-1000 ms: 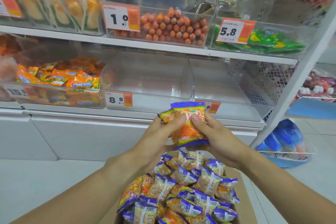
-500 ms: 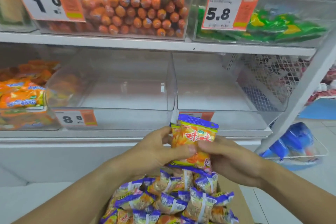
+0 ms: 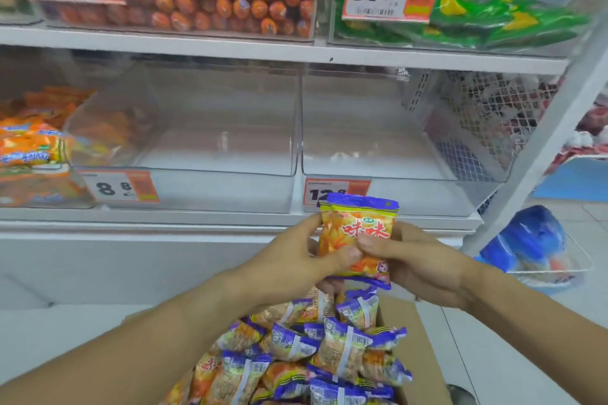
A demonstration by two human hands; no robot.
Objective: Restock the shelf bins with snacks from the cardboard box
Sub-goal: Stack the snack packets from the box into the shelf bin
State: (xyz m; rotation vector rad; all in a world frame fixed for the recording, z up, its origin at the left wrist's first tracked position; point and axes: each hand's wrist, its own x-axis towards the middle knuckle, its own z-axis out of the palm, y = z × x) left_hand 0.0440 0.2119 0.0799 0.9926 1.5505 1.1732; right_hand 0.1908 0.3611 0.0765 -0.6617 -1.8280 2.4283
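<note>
Orange-and-purple foil snack packets (image 3: 357, 235) now raised upright vs. 1 s ago, pinched by left hand (image 3: 296, 260) & right hand (image 3: 418, 265), above the brown cardboard box (image 3: 418, 348), just below the empty clear plastic bin (image 3: 378, 145); placing likely next.

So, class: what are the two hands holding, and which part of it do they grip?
Both hands, left and right, pinch a small stack of snack packets by the lower half.

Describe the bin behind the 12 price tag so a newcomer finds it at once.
On the white shelf above the cardboard box, find the row of clear bins. It is the rightmost bin, beside the wire mesh panel, with nothing visible inside; the leftmost holds orange packets.
</note>
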